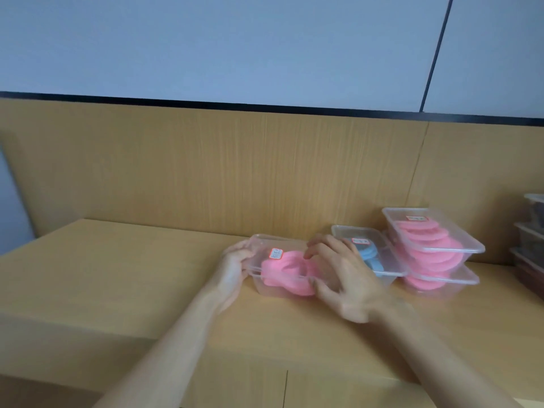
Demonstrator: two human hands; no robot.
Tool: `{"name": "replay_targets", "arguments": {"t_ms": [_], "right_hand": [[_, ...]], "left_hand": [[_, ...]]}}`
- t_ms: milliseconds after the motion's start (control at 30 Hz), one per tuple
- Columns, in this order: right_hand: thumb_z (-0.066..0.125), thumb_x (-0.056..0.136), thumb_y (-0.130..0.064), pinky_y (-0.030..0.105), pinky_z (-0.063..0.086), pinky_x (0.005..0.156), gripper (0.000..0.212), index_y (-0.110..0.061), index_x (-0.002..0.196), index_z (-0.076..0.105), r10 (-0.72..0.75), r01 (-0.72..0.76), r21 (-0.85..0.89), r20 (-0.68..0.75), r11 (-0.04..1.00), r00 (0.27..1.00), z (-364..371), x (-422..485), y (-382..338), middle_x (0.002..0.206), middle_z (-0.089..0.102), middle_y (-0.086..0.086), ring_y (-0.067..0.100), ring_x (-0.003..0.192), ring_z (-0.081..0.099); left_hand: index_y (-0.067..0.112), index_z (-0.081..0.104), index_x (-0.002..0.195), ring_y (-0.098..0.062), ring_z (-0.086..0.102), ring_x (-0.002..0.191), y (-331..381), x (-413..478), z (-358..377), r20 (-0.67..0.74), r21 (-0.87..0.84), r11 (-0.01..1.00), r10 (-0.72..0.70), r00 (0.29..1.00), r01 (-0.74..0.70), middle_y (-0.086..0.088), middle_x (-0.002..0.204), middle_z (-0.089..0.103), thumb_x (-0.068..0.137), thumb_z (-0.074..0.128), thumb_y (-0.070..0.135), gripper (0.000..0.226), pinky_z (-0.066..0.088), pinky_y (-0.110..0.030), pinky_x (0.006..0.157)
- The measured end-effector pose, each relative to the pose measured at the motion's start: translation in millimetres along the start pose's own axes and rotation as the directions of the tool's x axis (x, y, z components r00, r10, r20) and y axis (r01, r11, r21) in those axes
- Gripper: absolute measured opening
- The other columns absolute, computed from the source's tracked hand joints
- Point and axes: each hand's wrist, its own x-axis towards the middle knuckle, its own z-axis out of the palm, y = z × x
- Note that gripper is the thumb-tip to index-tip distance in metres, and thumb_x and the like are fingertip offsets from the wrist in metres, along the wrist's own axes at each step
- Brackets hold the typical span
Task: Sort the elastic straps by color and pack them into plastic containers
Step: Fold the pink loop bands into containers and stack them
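Though clear, container (260,288) with soft straps (276,267)

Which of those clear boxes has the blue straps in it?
The low box just behind the right hand, between the held box and the stack of two. Its straps are blue; those three hold pink ones.

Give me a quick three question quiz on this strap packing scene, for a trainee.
1. True or false: the held container, between the left hand and right hand, is empty.
2. Multiple choice: what fills the neighbouring container just right of it? A green straps, B blue straps, C nothing.
3. Fill in: the two clear containers right of that are ____ one on the other.
Key: 1 false, it holds pink straps; 2 B; 3 stacked.
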Motion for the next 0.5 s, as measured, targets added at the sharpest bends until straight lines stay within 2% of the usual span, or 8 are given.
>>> {"name": "replay_targets", "arguments": {"t_ms": [100,167,267,400,500], "right_hand": [[0.044,0.083,-0.042,0.047,0.03,0.113,0.041,-0.019,0.113,0.06,0.026,-0.026,-0.038,-0.015,0.999,1.0,-0.1,-2.3,2.1,0.115,0.057,-0.007,0.015,0.116,0.053],[0.043,0.084,-0.043,0.049,0.028,0.115,0.041,-0.02,0.114,0.059,0.051,-0.053,-0.058,-0.033,0.997,0.998,2.2,-6.1,2.7,0.115,0.058,-0.009,0.013,0.114,0.054],[0.039,0.085,-0.043,0.049,0.024,0.119,0.042,-0.022,0.116,0.058,0.09,-0.092,-0.057,-0.033,0.994,0.995,3.6,-10.9,3.2,0.117,0.058,-0.011,0.01,0.115,0.053],[0.032,0.093,-0.049,0.046,0.023,0.119,0.044,-0.023,0.116,0.058,0.13,-0.131,-0.056,-0.027,0.99,0.991,6.7,-12.8,1.8,0.118,0.057,-0.013,0.009,0.114,0.054],[0.027,0.097,-0.049,0.045,0.026,0.117,0.044,-0.022,0.113,0.058,0.16,-0.162,-0.054,-0.043,0.985,0.986,9.8,-12.1,-1.2,0.116,0.058,-0.011,0.011,0.111,0.055]], "left_hand": [[0.004,0.054,0.137,-0.033,0.057,0.129,-2.2,1.1,-0.5,-0.015,0.019,1.0,-0.006,1.0,0.006,-0.017,0.137,0.062,0.094,0.04,-0.01,0.047,0.045,-0.035,0.092],[0.006,0.046,0.145,-0.034,0.058,0.127,-4.1,1.5,0.1,-0.02,0.064,0.998,0.003,1.0,-0.001,-0.017,0.136,0.062,0.093,0.045,-0.011,0.054,0.045,-0.04,0.1],[0.008,0.046,0.146,-0.035,0.058,0.128,-6.8,1.9,0.9,-0.008,0.161,0.987,0.019,1.0,-0.017,-0.016,0.133,0.065,0.094,0.049,-0.008,0.055,0.037,-0.048,0.114],[0.011,0.044,0.149,-0.031,0.057,0.13,-6.9,0.2,0.4,-0.009,0.241,0.97,0.018,1.0,-0.016,-0.012,0.137,0.063,0.091,0.059,0.003,0.06,0.034,-0.048,0.118],[0.011,0.042,0.15,-0.029,0.058,0.13,-8.2,-1.1,0.0,-0.002,0.274,0.962,0.019,1.0,-0.018,-0.012,0.139,0.061,0.099,0.051,-0.002,0.054,0.035,-0.049,0.118]]}}
